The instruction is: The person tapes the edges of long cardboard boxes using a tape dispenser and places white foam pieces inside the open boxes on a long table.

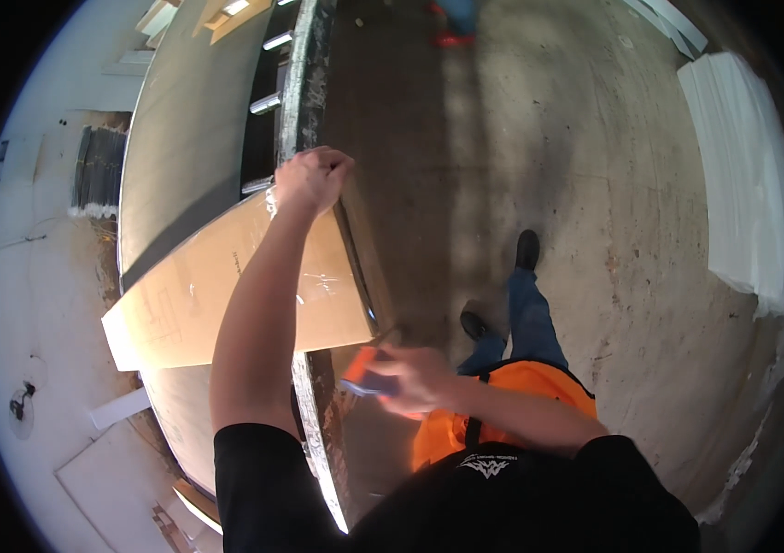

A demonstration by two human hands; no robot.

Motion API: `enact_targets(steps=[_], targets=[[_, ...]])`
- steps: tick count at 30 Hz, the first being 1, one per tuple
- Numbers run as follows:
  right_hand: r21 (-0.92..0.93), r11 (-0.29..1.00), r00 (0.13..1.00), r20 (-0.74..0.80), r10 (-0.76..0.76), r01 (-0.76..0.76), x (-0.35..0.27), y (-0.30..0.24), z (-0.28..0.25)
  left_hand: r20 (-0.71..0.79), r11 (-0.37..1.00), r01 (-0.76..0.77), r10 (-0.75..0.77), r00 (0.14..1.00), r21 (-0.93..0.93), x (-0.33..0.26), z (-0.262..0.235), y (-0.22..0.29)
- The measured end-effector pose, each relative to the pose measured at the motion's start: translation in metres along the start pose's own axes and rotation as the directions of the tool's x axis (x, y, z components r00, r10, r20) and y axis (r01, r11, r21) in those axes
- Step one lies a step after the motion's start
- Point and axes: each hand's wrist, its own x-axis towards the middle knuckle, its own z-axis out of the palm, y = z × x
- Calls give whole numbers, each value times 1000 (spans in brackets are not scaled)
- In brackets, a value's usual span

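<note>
A long brown cardboard box (226,286) lies across the conveyor, its near end jutting past the metal side rail over the floor. My left hand (314,177) is closed at the box's far upper corner, with the fingers curled over the edge and partly hidden. Just off the box's near corner, my right hand (415,378) grips an orange and blue hand tool (369,371). Motion smears this tool, so its exact kind is unclear.
A conveyor belt (198,101) runs along my left, with a worn metal rail (304,83) and rollers. White wrapped slabs (747,175) stand at the right. Another person's red shoe (455,40) shows at the far edge. A fan (22,401) is at far left.
</note>
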Motion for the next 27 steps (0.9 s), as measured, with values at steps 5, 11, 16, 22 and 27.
enact_targets(steps=[5, 11, 16, 22, 27], targets=[[727, 682, 996, -91, -25, 83, -33, 83, -54, -11, 998, 66, -66, 998, -6, -11, 4, 0], [674, 734, 995, -97, -31, 89, -13, 79, -28, -82, 1000, 28, -29, 996, -6, -16, 18, -6], [456, 883, 982, -186, -34, 117, -35, 28, 8, -113, 999, 18, -21, 993, -28, -23, 7, -3], [108, 980, 952, 240, -189, 167, 7, 12, 1, -143, 995, 102, -102, 984, -7, -33, 24, 5], [529, 845, 939, 321, -122, -71, -15, 132, -123, -159, 988, -148, 141, 977, -33, -104, 45, 24]])
